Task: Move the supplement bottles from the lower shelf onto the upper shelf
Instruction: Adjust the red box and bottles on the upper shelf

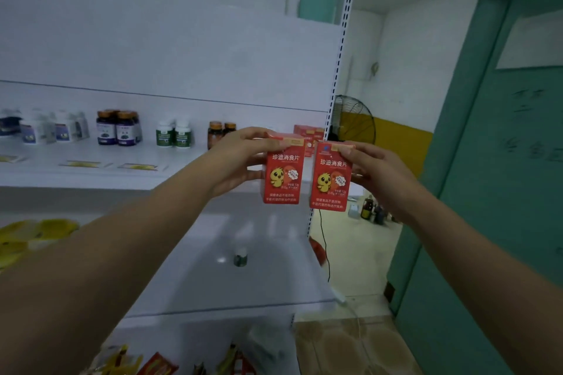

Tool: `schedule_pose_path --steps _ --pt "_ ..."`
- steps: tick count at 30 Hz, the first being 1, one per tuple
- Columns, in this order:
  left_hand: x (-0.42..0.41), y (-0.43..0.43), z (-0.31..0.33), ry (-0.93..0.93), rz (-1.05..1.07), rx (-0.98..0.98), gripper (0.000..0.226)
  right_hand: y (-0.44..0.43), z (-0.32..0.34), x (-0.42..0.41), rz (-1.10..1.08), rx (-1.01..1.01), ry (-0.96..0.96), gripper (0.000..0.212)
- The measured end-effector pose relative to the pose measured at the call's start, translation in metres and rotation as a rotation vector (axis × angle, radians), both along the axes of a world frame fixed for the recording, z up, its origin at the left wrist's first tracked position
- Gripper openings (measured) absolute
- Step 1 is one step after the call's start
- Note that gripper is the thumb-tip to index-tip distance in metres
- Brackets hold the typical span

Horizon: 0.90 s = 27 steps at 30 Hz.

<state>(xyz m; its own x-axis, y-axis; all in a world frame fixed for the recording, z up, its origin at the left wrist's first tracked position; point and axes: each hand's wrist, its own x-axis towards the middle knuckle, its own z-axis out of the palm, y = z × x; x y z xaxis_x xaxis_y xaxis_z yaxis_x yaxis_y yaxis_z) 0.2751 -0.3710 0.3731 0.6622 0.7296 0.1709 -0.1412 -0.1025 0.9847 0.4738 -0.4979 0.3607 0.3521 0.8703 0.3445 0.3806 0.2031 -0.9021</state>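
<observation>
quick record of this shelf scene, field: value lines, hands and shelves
left hand: grips a red box, upright
right hand: pinches a second red box beside the first
upper shelf: groups of bottles, shelved red boxes at its right end
lower shelf: one small bottle standing alone
background: fan beyond the shelf post

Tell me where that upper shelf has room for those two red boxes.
Bare: between the green-label bottles and the amber bottles, and the upper shelf front strip. Crowded: the white bottles far left, the shelved red boxes far right.
</observation>
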Motion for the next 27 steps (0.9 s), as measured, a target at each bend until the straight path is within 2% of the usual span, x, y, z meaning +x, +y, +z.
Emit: schedule_pose_path --steps 4,10,13,19,21,24,27 --pt "0.024 0.022 0.013 -0.015 -0.035 0.038 0.043 0.016 0.011 0.026 -0.02 0.015 0.005 0.04" --pt "0.063 0.073 0.018 -0.009 -0.046 0.073 0.042 0.06 0.021 0.064 -0.041 0.004 -0.017 0.037" --pt "0.086 0.101 0.015 0.053 -0.015 0.124 0.047 0.087 0.019 0.087 -0.075 0.005 -0.004 0.047" --pt "0.147 0.151 0.002 0.081 0.021 0.076 0.052 0.14 0.009 0.142 -0.101 -0.023 0.038 0.06" --pt "0.171 0.165 -0.002 0.102 0.041 0.082 0.052 0.158 0.006 0.164 -0.101 -0.041 0.025 0.058" --pt "0.207 0.186 -0.01 0.131 0.077 0.089 0.051 0.187 -0.002 0.2 -0.093 -0.074 0.007 0.068" --pt "0.24 0.207 -0.021 0.136 0.113 0.068 0.052 0.217 -0.012 0.234 -0.032 -0.079 0.013 0.052"
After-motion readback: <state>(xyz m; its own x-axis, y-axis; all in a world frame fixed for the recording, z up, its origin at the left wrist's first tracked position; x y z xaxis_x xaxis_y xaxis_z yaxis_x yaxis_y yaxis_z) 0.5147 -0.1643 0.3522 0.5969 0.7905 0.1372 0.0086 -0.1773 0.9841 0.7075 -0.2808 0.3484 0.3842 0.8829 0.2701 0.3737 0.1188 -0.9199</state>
